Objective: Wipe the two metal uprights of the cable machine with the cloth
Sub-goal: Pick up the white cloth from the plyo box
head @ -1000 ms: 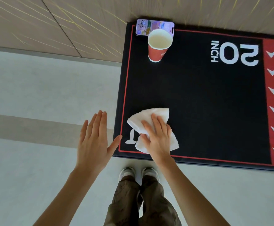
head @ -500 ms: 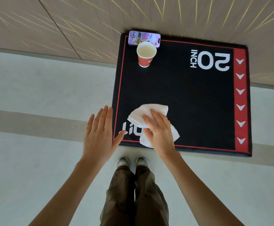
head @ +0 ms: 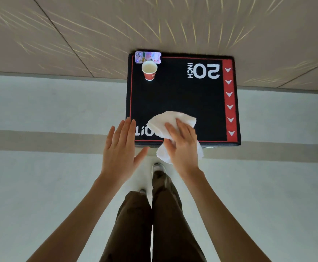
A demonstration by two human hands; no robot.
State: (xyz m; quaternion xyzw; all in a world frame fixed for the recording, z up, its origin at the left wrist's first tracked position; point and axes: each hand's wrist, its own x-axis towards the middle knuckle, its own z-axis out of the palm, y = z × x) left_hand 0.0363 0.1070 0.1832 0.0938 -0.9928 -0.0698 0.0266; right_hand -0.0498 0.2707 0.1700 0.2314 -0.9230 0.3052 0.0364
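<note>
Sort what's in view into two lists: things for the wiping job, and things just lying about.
For the job:
cloth, gripped by the right hand
left hand, open and holding nothing
(the uprights are not in view)

Lying about:
phone
cup
box, with phone and cup at its far corner

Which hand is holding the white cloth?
The right hand grips the cloth over the near edge of the black box; the left hand is spread flat and holds nothing.
</note>
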